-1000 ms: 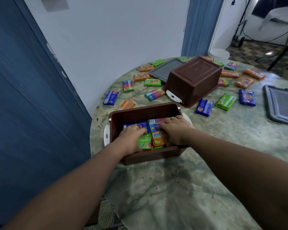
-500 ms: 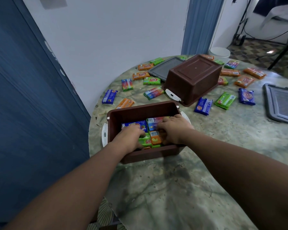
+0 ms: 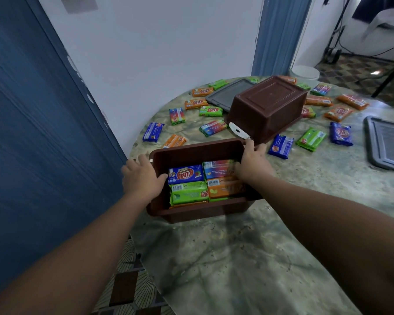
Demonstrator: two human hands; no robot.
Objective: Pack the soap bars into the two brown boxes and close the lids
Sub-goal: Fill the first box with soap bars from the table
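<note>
- Both hands have come up out of the open brown plastic box (image 3: 198, 153) since a moment ago, when they were pressing on the bars inside; now they sit at its two ends.
- The left hand (image 3: 141, 178) lies over the box's left rim, thumb hooked inside against the wall, fingers spread over the outside by the white latch; it grips that end.
- The right hand (image 3: 251, 162) grips the right end, fingers over the far right corner, thumb side down inside against the packed bars.
- Inside, four wrapped bars show on top: a blue soap bar printed "KUAT" in red and yellow (image 3: 186, 174), a multicoloured striped bar with a barcode (image 3: 217, 168), a green bar with a barcode (image 3: 189, 193) and an orange bar with a barcode (image 3: 223, 187). More wrappers peek out beneath them.
- The box stands near the left edge of the round green marbled table (image 3: 237, 258).
- Behind it a second brown plastic box (image 3: 265, 108) lies upside down, a white latch at its near corner.
- A dark grey flat lid (image 3: 225, 94) lies behind that box; another grey lid (image 3: 387, 144) lies at the right edge.
- Loose wrapped bars in blue, green, orange and striped colours are scattered round the upturned box, the same red logo on several, their small print too fine to read.
- A blue door (image 3: 32, 133) stands at the left.
</note>
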